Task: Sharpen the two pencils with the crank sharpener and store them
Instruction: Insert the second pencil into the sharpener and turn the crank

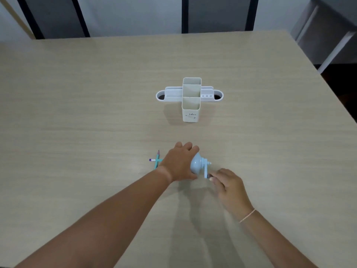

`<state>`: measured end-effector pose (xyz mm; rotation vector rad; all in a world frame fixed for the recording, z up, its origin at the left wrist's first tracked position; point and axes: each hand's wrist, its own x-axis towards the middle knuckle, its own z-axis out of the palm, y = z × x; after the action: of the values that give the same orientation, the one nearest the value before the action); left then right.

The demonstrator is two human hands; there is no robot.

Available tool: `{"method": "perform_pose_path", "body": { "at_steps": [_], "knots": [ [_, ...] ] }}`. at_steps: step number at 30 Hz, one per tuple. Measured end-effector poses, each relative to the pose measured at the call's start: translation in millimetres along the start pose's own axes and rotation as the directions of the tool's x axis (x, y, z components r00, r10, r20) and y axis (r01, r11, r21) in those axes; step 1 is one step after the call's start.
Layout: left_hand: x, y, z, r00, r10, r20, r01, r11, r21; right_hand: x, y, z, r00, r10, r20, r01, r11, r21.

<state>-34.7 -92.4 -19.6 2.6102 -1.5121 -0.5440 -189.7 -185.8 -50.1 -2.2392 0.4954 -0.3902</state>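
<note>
**Head view: crank at the right hand, pencils out to the left**

We see the left hand (180,163) curled over the pale blue crank sharpener (197,164), holding it down on the table (77,113). The right hand (229,183) pinches the end of the crank handle (206,172), which hangs toward the near side. The sharpener's long axis runs left to right, crank end on the right. One teal pencil (157,158) lies just left of the left wrist, point toward the far side; a second pencil (152,160) crosses it, running left to right toward the sharpener, and we cannot tell whether its tip is inserted. The white organiser (191,105) stands well apart on the far side, no pencils showing in it. We judge that the loose pencil is nearer the left hand.
</note>
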Motion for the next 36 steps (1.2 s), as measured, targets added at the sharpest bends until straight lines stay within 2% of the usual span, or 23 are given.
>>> {"method": "perform_pose_path", "body": {
  "at_steps": [2,5,10,13,15,17,19,22,25,27,31,36],
  "knots": [
    [0.0,0.1,0.8,1.000,0.007,-0.003,-0.007,1.000,-0.009,20.2,-8.6,-8.8,0.994,-0.047,-0.096,0.044,0.999,-0.028],
    [0.9,-0.4,2.3,1.000,0.010,-0.011,-0.010,1.000,-0.003,60.0,-5.1,-11.2,0.992,-0.011,-0.128,0.000,0.996,-0.092],
    [0.0,0.0,2.1,1.000,0.006,-0.003,-0.006,1.000,0.005,66.4,25.5,13.5,0.977,0.172,0.123,-0.150,0.974,-0.167],
    [-0.6,-0.2,1.3,1.000,0.006,0.001,-0.006,1.000,-0.007,24.1,25.8,17.7,0.983,0.107,0.152,-0.081,0.983,-0.167],
    [-0.5,0.1,1.3,1.000,0.012,0.004,-0.012,1.000,0.004,-1.1,10.4,7.3,0.990,0.043,0.132,-0.029,0.994,-0.102],
    [-0.4,-0.1,1.1,1.000,0.010,0.007,-0.010,1.000,0.002,-3.0,-3.6,-4.7,0.998,-0.050,0.037,0.052,0.998,-0.047],
    [0.6,-1.1,2.0,1.000,0.012,0.004,-0.012,1.000,0.007,17.5,-11.0,-12.2,0.995,-0.085,-0.057,0.081,0.994,-0.068],
    [2.8,-2.5,3.8,1.000,0.014,0.001,-0.014,1.000,0.018,62.4,-5.9,-11.4,0.993,0.001,-0.118,-0.014,0.994,-0.107],
    [3.8,-2.5,4.0,1.000,0.015,-0.003,-0.015,0.999,0.028,78.4,15.7,3.0,0.991,0.132,0.017,-0.129,0.982,-0.139],
    [3.1,-1.8,3.9,1.000,0.013,-0.002,-0.012,0.999,0.032,64.0,26.1,15.1,0.980,0.170,0.100,-0.151,0.972,-0.180],
    [1.9,-1.7,2.7,1.000,0.015,0.008,-0.016,0.999,0.029,15.6,24.1,21.4,0.988,0.111,0.107,-0.096,0.986,-0.136],
    [0.8,-0.7,1.6,1.000,0.021,-0.002,-0.021,1.000,0.012,-7.5,2.0,8.4,1.000,0.032,0.002,-0.031,0.998,-0.054]
  ]
}}
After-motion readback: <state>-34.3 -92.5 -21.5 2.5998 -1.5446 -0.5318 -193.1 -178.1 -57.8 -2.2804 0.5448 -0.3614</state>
